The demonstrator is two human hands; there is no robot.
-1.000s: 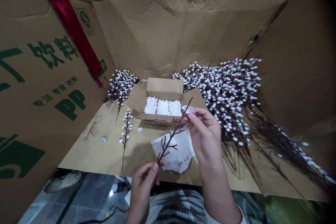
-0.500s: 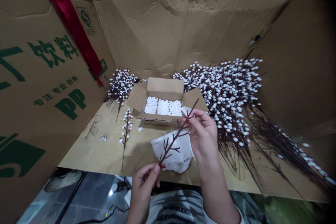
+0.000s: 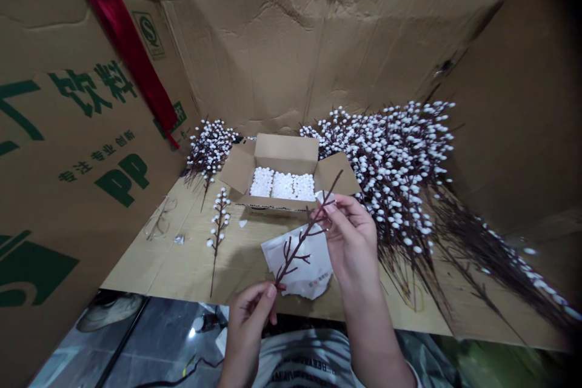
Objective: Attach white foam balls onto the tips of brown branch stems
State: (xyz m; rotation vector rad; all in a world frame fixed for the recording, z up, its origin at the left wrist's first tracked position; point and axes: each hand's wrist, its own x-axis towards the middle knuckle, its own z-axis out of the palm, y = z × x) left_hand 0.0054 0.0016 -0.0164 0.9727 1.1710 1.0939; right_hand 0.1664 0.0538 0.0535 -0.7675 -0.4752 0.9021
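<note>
A bare brown artificial twig (image 3: 296, 248) with short side branches slants up and to the right. Its lower end is pinched between the thumb and fingers of my left hand (image 3: 249, 315). My right hand (image 3: 352, 236) is closed near the twig's upper part. Between its thumb and fingers is a small white scrap (image 3: 324, 196), apparently paper or tissue, against the twig; the fingertips partly hide the contact. Beneath the twig lies a torn white packet (image 3: 313, 267). Beyond my hands an open cardboard box (image 3: 284, 206) holds many white berries (image 3: 282, 185).
One berried twig (image 3: 219, 224) lies left of the box, with a smaller bunch (image 3: 210, 148) behind it. A large bunch of berried stems (image 3: 395, 163) and bare twigs (image 3: 477, 248) fill the right. Glasses (image 3: 161, 218) rest at left. Cardboard walls (image 3: 254, 54) surround the table.
My right hand and the white scrap have shifted slightly down along the upper twig. The twig's tip has tilted a little left. My left hand keeps its place.
</note>
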